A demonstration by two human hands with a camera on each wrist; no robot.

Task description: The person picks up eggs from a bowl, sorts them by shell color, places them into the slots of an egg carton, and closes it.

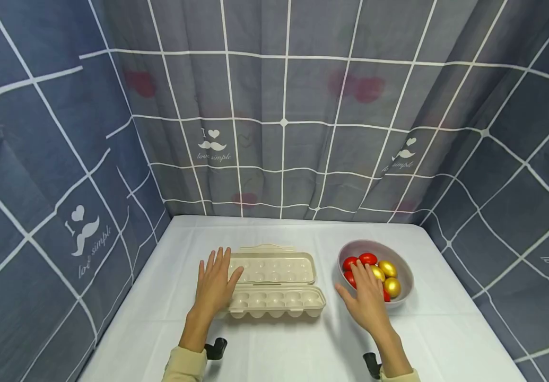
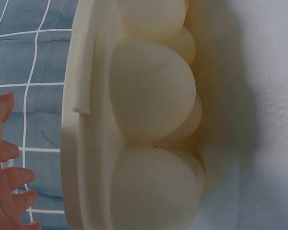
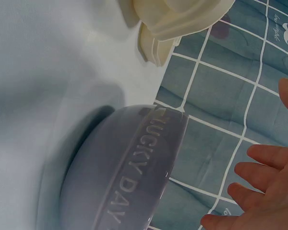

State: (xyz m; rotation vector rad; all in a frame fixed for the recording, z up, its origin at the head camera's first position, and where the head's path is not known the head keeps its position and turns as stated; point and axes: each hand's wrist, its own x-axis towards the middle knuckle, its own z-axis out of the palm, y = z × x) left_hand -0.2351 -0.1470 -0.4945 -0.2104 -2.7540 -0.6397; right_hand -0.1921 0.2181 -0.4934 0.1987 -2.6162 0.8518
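Observation:
A cream egg carton lies with its lid folded back on the white table; the cups that show hold nothing. My left hand is over its left end with fingers extended, and whether it touches the carton cannot be told. To the right, a greyish bowl holds several red eggs and gold eggs. Above the bowl's near left rim hovers my right hand, fingers spread, hiding some eggs. In the right wrist view the bowl reads "LUCKY DAY", and the fingers hold nothing.
A white cloth covers the table. Grey-blue curtains with white grid lines rise behind it and on both sides. Black wrist mounts sit by each forearm. A strip of tabletop separates the carton from the bowl.

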